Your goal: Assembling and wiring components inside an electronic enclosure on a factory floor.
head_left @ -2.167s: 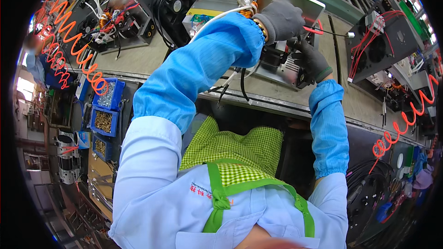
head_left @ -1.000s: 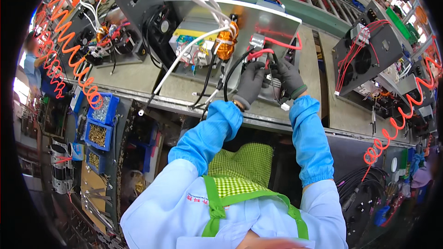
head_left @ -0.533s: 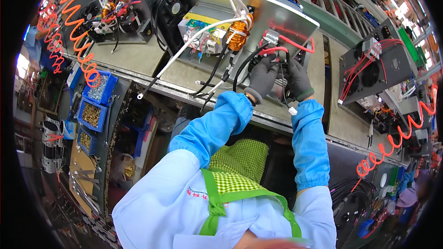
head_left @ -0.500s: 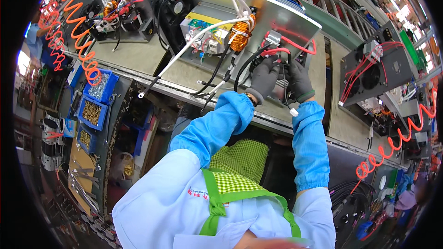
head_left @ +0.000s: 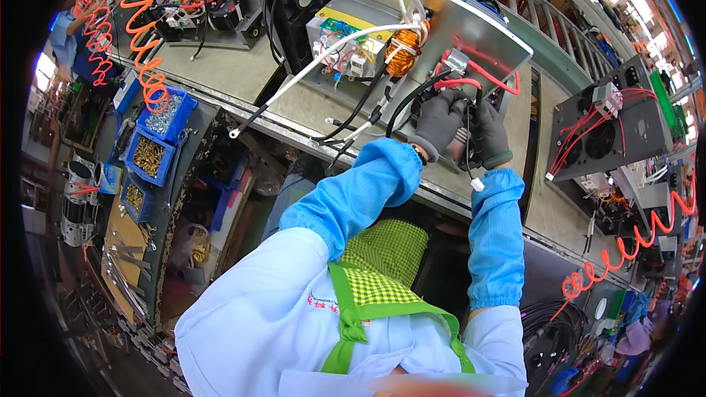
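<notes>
The left hand point(head_left: 441, 123) and right hand point(head_left: 489, 134), both in grey gloves, are positioned side by side at the open metal chassis point(head_left: 448, 22), near the front edge of the tabletop point(head_left: 235, 77). The fingertips lie just below a red cable point(head_left: 491, 79); their exact contact is hidden. A copper-wound coil point(head_left: 402, 55) sits left of the hands. A white cable point(head_left: 294, 82) extends from the coil area past the front edge. A white connector point(head_left: 478, 184) hangs at that edge, beside the right sleeve point(head_left: 497, 242).
</notes>
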`<state>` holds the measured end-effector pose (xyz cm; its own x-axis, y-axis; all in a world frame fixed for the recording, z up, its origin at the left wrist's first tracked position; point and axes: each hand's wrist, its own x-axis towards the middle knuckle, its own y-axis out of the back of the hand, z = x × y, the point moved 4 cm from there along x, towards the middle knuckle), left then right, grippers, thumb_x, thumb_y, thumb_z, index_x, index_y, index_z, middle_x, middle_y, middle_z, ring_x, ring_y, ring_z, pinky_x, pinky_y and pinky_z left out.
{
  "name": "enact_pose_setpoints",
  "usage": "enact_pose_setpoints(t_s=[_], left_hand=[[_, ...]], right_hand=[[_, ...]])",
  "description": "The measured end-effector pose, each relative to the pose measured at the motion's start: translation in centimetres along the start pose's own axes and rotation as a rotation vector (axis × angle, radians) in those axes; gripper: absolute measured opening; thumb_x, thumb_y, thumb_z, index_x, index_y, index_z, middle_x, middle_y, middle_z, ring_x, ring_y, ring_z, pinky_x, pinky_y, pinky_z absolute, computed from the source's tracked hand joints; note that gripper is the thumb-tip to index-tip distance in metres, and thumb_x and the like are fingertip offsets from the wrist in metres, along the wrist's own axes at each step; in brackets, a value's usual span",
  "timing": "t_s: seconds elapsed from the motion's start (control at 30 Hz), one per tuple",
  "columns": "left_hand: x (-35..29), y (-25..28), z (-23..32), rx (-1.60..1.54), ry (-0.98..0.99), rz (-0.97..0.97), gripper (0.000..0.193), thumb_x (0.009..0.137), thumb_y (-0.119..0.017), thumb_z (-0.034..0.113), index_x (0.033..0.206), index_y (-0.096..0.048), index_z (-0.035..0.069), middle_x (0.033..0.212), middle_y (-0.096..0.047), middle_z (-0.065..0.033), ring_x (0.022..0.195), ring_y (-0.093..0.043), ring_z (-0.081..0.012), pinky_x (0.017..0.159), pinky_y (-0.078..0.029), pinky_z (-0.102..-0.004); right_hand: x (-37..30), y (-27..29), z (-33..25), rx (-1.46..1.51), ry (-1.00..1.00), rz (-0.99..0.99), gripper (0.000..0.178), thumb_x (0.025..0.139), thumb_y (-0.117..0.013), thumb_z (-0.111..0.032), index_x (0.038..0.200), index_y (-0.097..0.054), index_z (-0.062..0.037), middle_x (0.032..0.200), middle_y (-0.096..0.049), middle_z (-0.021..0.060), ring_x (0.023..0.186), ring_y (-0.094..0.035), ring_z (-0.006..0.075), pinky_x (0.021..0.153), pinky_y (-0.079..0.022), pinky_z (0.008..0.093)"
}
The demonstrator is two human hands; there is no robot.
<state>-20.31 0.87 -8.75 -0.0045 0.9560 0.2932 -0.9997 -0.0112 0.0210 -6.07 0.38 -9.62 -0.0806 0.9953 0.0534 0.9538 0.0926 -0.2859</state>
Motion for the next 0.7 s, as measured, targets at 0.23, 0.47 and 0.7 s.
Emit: enact_pose_setpoints(t_s=[0.23, 0.47, 0.7], left_hand=[[-0.1, -0.4, -0.3, -0.109, -0.003, 0.009, 0.020, 0.084, -0.062, 0.017, 0.099, -0.065, 0.005, 0.086, -0.066, -0.0180, 0.081, -0.064, -0.0327, 0.073, -0.050, -0.0382], [-0.8, 0.8, 2.2, 0.004, -0.178, -0.033, 0.021, 0.083, -0.062, 0.017, 0.099, -0.064, 0.005, 0.089, -0.065, -0.0185, 0.081, -0.064, -0.0329, 0.073, -0.050, -0.0387], [0.2, -0.1, 10.2, 0.651, -0.265, -0.251, 0.031, 0.079, -0.064, 0.035, 0.092, -0.060, 0.007, 0.075, -0.063, -0.0172, 0.074, -0.063, -0.0365, 0.065, -0.049, -0.0458]], right_hand=[[0.0, 0.1, 0.1, -0.011, -0.033, 0.043, 0.033, 0.092, -0.057, -0.032, 0.108, -0.058, -0.0031, 0.086, -0.059, 0.0016, 0.074, -0.056, 0.0086, 0.068, -0.047, 0.0219], [0.0, 0.0, 0.7, 0.010, -0.021, 0.045, 0.033, 0.092, -0.058, -0.031, 0.110, -0.059, -0.0039, 0.091, -0.060, 0.0022, 0.079, -0.057, 0.0090, 0.071, -0.047, 0.0223], [0.6, 3.0, 0.9, -0.272, 0.091, 0.088, 0.040, 0.089, -0.059, -0.037, 0.110, -0.061, -0.0036, 0.101, -0.063, 0.0066, 0.089, -0.061, 0.0156, 0.081, -0.049, 0.0299]])
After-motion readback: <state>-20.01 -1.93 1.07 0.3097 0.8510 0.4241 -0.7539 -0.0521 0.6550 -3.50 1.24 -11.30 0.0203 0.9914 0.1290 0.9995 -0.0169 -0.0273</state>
